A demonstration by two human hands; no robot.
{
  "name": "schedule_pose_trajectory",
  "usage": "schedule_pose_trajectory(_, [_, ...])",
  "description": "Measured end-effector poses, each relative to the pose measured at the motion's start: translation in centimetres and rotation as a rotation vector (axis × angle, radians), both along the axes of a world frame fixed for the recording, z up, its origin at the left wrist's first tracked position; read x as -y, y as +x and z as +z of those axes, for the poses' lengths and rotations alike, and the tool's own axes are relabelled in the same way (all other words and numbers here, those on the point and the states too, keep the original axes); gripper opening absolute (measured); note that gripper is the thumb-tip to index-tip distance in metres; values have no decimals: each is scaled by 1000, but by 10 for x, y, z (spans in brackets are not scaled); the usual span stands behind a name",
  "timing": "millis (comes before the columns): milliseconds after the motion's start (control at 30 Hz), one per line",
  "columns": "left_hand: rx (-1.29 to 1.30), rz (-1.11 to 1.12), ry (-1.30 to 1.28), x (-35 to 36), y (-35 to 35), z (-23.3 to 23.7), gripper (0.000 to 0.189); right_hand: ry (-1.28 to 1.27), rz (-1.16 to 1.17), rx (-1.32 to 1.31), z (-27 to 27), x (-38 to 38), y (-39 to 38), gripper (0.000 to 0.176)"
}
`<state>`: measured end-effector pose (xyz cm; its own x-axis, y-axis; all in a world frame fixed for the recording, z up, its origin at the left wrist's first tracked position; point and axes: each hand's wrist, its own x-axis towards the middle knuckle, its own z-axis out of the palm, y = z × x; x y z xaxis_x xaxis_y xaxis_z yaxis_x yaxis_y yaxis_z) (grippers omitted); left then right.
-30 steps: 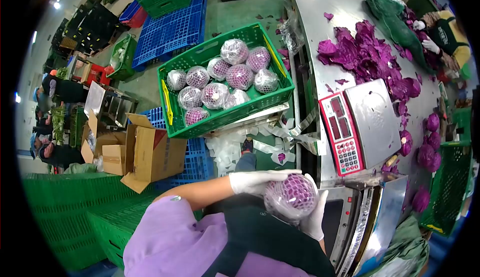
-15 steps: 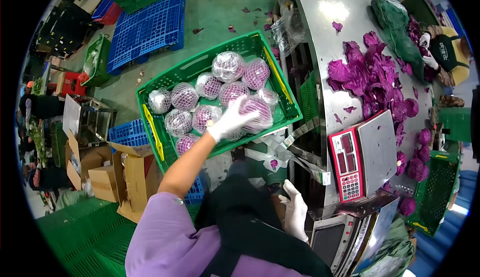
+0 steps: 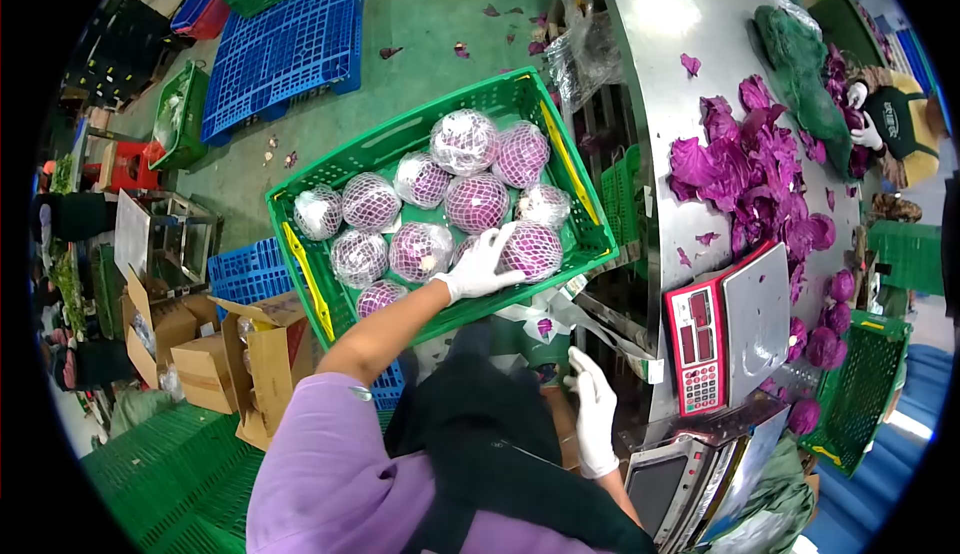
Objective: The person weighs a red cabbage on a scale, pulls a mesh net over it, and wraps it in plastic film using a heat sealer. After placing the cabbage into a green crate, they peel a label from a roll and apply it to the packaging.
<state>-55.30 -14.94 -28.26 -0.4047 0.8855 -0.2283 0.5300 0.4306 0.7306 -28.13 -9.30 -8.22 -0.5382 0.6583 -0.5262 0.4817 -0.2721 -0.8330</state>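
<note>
Several purple cabbages in white foam netting and clear wrap, one of them a wrapped cabbage [image 3: 531,252] at the near right, lie in a green crate [image 3: 400,140]. My left hand [image 3: 478,270], in a white glove, reaches into the crate, its fingers spread against the left side of that cabbage. My right hand [image 3: 594,409], also gloved in white, hangs beside the metal table's near end with fingers apart and nothing in it.
On the metal table [image 3: 660,84] are loose purple leaves [image 3: 740,159] and a red scale [image 3: 695,329]. Bare cabbages [image 3: 825,347] lie at its far side, where a co-worker [image 3: 895,119] stands. Cardboard boxes [image 3: 205,369] and a blue pallet [image 3: 290,49] are at the left.
The cabbage under my left hand has come down into the crate's near right part, and that hand has slid to its left side. My right hand has risen slightly, its fingers straighter.
</note>
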Motion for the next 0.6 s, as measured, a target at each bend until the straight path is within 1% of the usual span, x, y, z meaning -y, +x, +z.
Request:
schedule_pose_trajectory(33, [86, 37, 104, 6, -5, -4, 91, 131, 45, -59, -16, -6, -8, 38])
schedule_pose_trajectory(67, [55, 155, 22, 13, -6, -9, 80, 226, 137, 1, -26, -15, -17, 42])
schedule_pose_trajectory(100, [3, 159, 88, 26, -5, -34, 73, 322, 226, 58, -34, -26, -32, 47])
schedule_pose_trajectory(167, [-104, -43, 93, 43, 2, -58, 73, 681, 362, 5, -63, -48, -70, 61])
schedule_pose_trajectory(200, [-84, -37, 28, 48, 9, -59, 80, 782, 417, -3, -78, -59, -91, 70])
schedule_pose_trajectory(233, [-76, -33, 22, 46, 9, -48, 80, 882, 474, -13, -91, -70, -113, 78])
schedule_pose_trajectory(267, [-102, -50, -44, 43, 9, -30, 86, 886, 583, 30, -94, -79, -138, 85])
schedule_pose_trajectory(300, [-125, -67, -113, 42, 11, -22, 91, 885, 695, 72, -98, -85, -160, 91])
schedule_pose_trajectory(333, [-133, -18, -35, 41, 10, -30, 100, 922, 805, 87, -115, -90, -175, 94])
schedule_pose_trajectory(367, [-124, -14, -46, 38, 8, -33, 100, 958, 914, 99, -138, -89, -183, 98])
schedule_pose_trajectory(400, [-142, -38, -98, 34, 5, -33, 100, 1006, 1081, 301, -159, -85, -184, 100])
schedule_pose_trajectory(433, [-160, -65, -150, 34, 3, -32, 101, 1023, 1186, 376, -160, -85, -190, 100])
schedule_pose_trajectory(467, [-223, -69, -111, 37, 1, -30, 95, 1007, 1222, 315, -163, -91, -192, 100])
schedule_pose_trajectory(500, [-209, -65, -117, 45, -2, -29, 95, 987, 1263, 258, -164, -100, -191, 100])
schedule_pose_trajectory(533, [-180, -115, -54, 60, -9, -30, 92, 970, 1267, 230, -162, -107, -191, 100])
schedule_pose_trajectory(567, [-157, -164, 14, 76, -19, -30, 89, 933, 1267, 297, -157, -109, -191, 99])
schedule_pose_trajectory(600, [-141, -285, 26, 95, -29, -27, 84, 941, 1247, 332, -152, -110, -190, 99])
